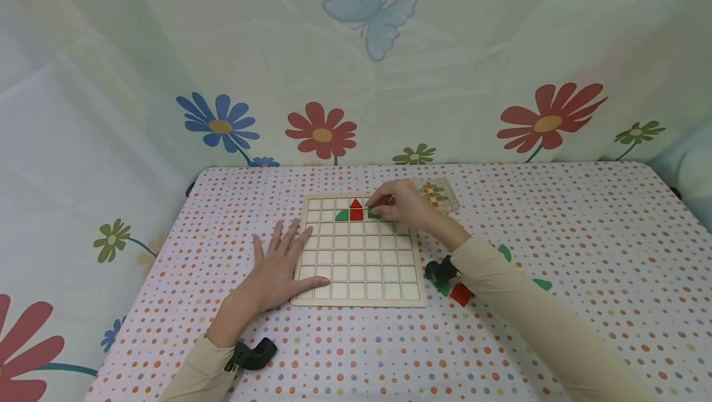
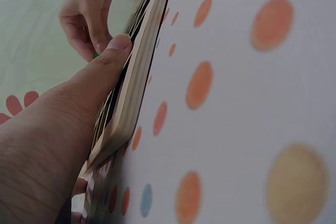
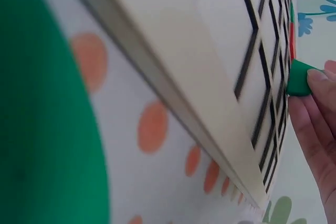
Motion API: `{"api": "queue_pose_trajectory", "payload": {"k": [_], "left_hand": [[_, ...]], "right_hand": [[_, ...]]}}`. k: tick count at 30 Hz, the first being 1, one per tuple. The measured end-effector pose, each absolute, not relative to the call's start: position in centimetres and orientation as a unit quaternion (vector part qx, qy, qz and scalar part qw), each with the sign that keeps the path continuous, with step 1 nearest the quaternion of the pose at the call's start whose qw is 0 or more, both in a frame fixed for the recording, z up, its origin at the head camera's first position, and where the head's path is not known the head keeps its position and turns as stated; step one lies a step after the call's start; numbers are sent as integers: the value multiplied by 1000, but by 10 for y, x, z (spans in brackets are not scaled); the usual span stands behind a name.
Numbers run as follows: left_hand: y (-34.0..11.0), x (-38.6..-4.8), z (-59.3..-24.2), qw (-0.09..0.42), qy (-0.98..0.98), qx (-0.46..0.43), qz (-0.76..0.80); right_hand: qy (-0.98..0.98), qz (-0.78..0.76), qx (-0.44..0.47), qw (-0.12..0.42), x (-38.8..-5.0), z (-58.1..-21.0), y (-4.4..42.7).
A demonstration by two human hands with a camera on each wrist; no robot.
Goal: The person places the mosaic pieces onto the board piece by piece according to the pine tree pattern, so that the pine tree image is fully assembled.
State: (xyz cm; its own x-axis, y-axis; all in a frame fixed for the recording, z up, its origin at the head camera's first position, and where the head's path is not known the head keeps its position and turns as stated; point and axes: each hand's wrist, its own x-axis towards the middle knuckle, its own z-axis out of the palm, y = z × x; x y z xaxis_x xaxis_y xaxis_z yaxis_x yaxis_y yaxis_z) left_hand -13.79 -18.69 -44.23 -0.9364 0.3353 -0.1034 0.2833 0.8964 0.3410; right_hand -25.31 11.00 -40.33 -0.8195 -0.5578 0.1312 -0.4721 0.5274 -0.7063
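Note:
A pale wooden grid board [image 1: 356, 274] lies on the table. Near its top edge sit a red triangle [image 1: 356, 203], a red square [image 1: 356, 214] just below it, and a green quarter-circle piece [image 1: 342, 215] to the square's left. My right hand [image 1: 402, 201] pinches another green piece [image 3: 299, 78] between thumb and fingers, at the board's upper cells right of the red square. My left hand [image 1: 276, 272] lies with spread, straight fingers along the board's left edge, its thumb [image 2: 107, 59] resting on the lower left corner area.
A small pattern card [image 1: 436, 195] with a coloured design lies behind the right hand, partly covered. Right of the board are loose pieces, among them a red piece [image 1: 461, 294] and green pieces [image 1: 542, 284], some hidden by the right forearm. A fabric backdrop [image 1: 445, 80] stands behind the table.

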Motion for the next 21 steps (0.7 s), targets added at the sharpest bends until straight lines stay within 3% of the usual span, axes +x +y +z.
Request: {"api": "queue_pose_trajectory", "payload": {"k": [9, 21], "left_hand": [[-186, -137, -444, 80, 970, 161, 164], [-186, -137, -443, 77, 970, 158, 166]], "right_hand": [[874, -371, -310, 62, -252, -404, 104], [902, -343, -241, 102, -248, -396, 92]]}}
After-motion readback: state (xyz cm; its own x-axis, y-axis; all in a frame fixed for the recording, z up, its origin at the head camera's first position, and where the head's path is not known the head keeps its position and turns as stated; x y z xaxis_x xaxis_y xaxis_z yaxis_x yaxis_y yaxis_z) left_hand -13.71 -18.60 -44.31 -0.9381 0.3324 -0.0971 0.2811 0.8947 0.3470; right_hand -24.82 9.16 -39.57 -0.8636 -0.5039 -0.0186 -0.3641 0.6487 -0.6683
